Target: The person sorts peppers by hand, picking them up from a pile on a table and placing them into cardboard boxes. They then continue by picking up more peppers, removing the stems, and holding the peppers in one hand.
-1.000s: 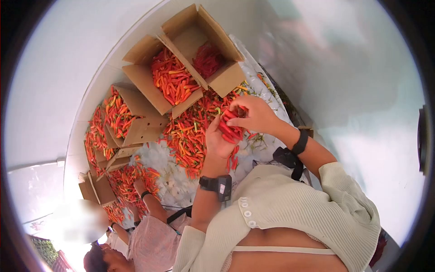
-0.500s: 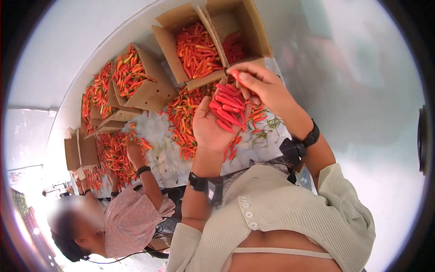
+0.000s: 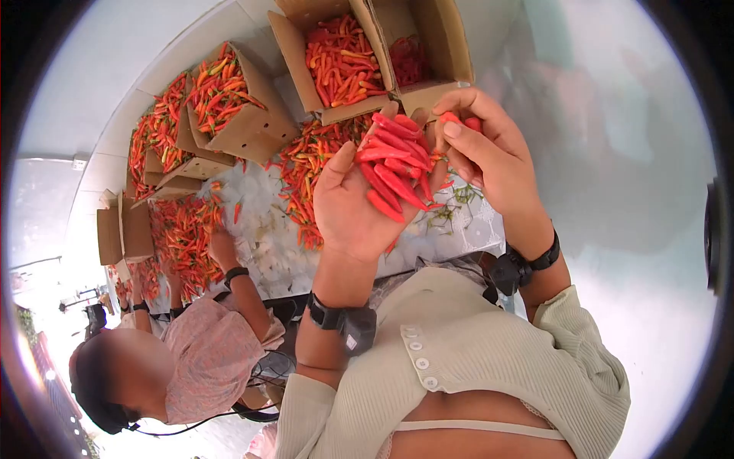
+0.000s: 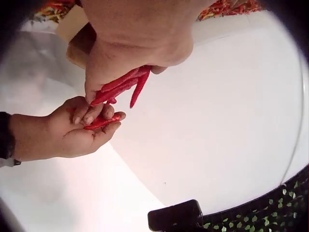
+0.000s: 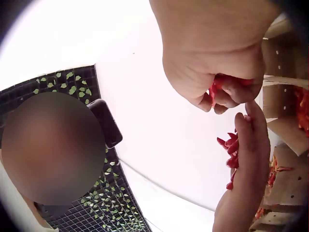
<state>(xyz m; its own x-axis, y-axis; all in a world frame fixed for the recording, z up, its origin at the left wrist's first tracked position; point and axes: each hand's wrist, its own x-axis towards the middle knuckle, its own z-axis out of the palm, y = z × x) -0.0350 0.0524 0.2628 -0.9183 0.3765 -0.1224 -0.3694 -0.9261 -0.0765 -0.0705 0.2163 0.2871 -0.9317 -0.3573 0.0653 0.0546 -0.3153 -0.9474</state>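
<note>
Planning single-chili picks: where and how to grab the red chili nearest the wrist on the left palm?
Pinch that red chili across its middle, from above. It is slim, lies on the upturned left hand at the heap's wrist-side edge, and nothing covers its middle, so its long sides should be reachable.

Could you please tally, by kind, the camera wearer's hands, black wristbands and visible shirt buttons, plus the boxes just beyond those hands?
Hands: 2, left hand and right hand
Wristbands: 2
Buttons: 4
Boxes: 2, fuller box and emptier box
Total: 10
</note>
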